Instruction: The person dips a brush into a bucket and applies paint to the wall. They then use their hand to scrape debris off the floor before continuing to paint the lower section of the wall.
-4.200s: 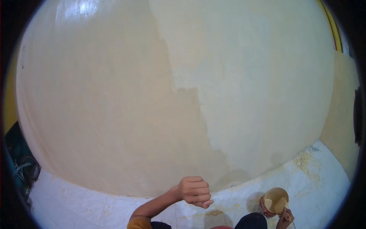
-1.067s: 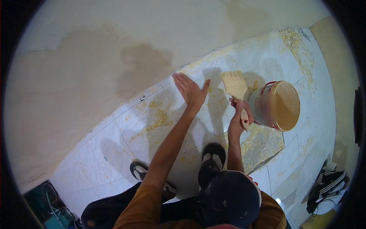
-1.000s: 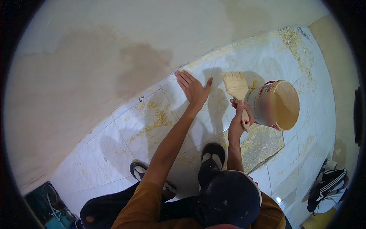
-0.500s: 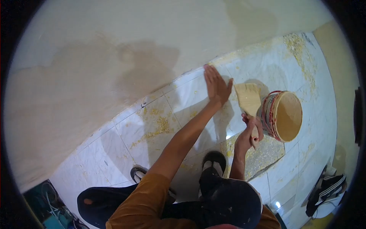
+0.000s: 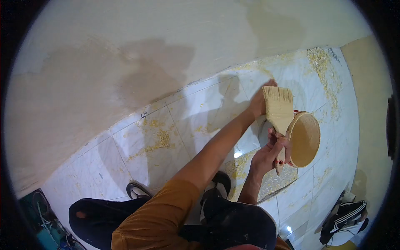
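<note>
My right hand (image 5: 271, 154) is closed around the handle of a wide paint brush (image 5: 280, 108), its bristles pointing up and coated in cream paint. Just right of that hand, a paint bucket (image 5: 306, 139) with tan-smeared insides tilts toward me; its red handle shows only in part. My left hand (image 5: 259, 100) reaches across, over the tiles near the wall base. The brush head covers part of it, so most of its fingers are hidden.
A pale wall (image 5: 137, 75) with damp-looking darker patches runs along the floor. Yellowish flakes (image 5: 321, 66) litter the marble-look tiles (image 5: 208, 121). A flat speckled slab (image 5: 279, 181) lies beneath my right arm. Dark striped fabric (image 5: 346, 216) sits at right, cables (image 5: 52, 221) at lower left.
My left hand has moved right from the wall base and is now behind the brush. The brush and right hand have shifted closer to the bucket, overlapping its left side in view.
</note>
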### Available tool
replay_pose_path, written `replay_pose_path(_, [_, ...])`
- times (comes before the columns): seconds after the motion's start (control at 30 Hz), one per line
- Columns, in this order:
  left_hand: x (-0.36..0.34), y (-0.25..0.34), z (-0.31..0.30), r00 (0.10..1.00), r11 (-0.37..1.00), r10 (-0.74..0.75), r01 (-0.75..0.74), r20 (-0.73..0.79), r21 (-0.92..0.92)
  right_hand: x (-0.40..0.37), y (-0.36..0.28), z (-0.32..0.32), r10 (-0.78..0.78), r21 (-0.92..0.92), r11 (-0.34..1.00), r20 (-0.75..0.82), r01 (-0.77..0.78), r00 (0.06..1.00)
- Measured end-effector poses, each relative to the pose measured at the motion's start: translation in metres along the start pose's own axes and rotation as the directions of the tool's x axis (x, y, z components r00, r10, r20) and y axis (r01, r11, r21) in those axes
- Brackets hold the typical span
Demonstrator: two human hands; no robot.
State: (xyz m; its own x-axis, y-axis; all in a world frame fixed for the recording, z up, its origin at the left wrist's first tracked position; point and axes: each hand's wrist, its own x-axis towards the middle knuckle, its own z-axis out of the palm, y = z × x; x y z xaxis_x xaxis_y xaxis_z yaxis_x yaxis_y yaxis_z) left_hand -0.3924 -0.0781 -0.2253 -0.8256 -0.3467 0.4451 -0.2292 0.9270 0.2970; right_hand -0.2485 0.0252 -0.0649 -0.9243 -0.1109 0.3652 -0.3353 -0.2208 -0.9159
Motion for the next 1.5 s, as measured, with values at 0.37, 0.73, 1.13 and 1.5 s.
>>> replay_pose_path(0.37, [-0.149, -0.053, -0.154, 0.970, 0.824, -0.200, 0.245, 0.142, -0.512, -0.027, 0.013, 0.011, -0.011, 0.039, 0.999, 0.138, 0.005, 0.990])
replay_pose_path(0.73, [-0.344, -0.097, -0.260, 0.970, 0.977, -0.047, 0.095, 0.240, -0.193, -0.098, 0.102, 0.092, 0.307, 0.026, 0.936, 0.423, -0.350, 0.853])
replay_pose_path(1.13, [-0.347, -0.098, -0.260, 0.962, 0.973, -0.104, 0.151, 0.251, -0.173, -0.100, 0.105, 0.128, 0.245, 0.019, 0.962, 0.381, -0.272, 0.892])
replay_pose_path(1.5, [-0.344, -0.096, -0.260, 0.956, 0.968, -0.124, 0.175, 0.265, -0.179, -0.060, 0.022, 0.154, 0.117, 0.176, 0.964, 0.396, -0.201, 0.911])
